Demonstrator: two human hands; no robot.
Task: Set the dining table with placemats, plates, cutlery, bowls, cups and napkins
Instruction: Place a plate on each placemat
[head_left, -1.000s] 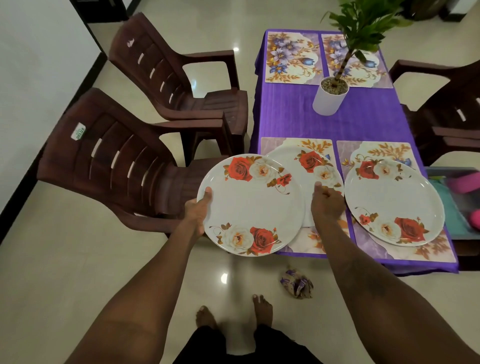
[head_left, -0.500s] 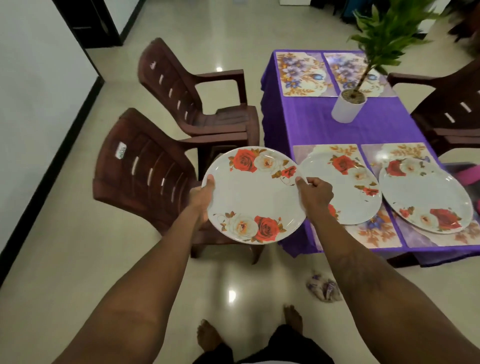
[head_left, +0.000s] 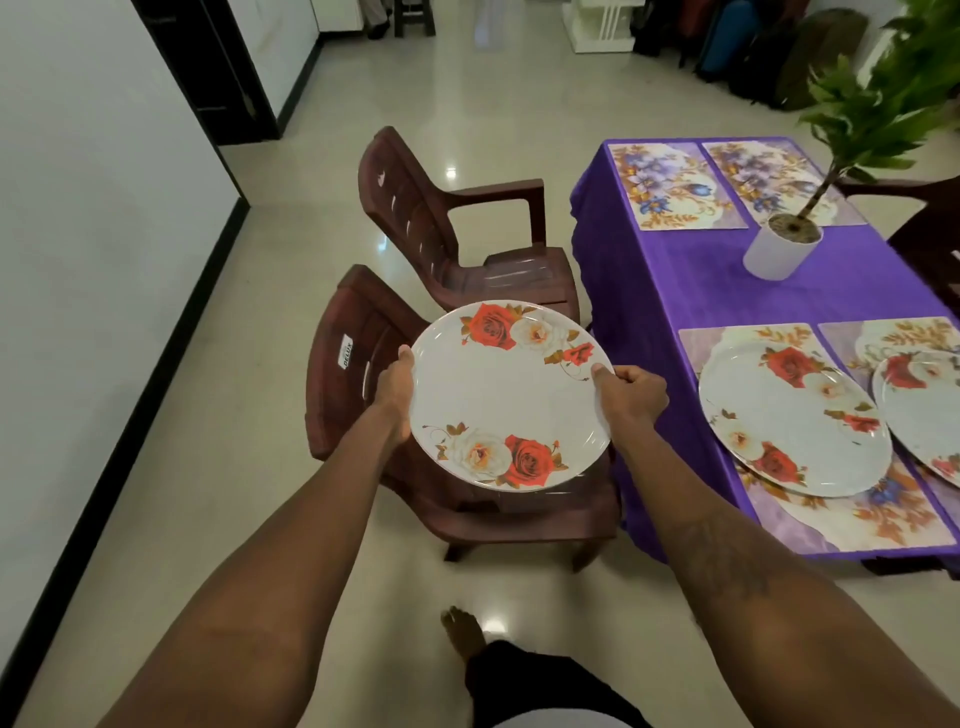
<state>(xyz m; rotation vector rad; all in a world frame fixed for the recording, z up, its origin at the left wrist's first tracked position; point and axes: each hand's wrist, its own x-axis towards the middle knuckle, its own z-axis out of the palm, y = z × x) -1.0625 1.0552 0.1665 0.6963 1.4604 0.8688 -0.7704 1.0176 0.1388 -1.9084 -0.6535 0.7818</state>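
Note:
I hold a white plate with red and cream roses level above a brown chair, left of the table. My left hand grips its left rim and my right hand grips its right rim. On the purple-clothed table, a matching plate lies on the near-left floral placemat. Another rose plate lies on the near-right placemat, cut off by the frame edge. Two far placemats carry no plates.
Two brown plastic armchairs stand along the table's left side. A white pot with a green plant sits mid-table. Another brown chair is at the right edge. A white wall with a black skirting runs along the left.
My right hand has left the plate on the table and taken the held plate's right rim. I have shifted left, so the held plate now hangs over the near chair.

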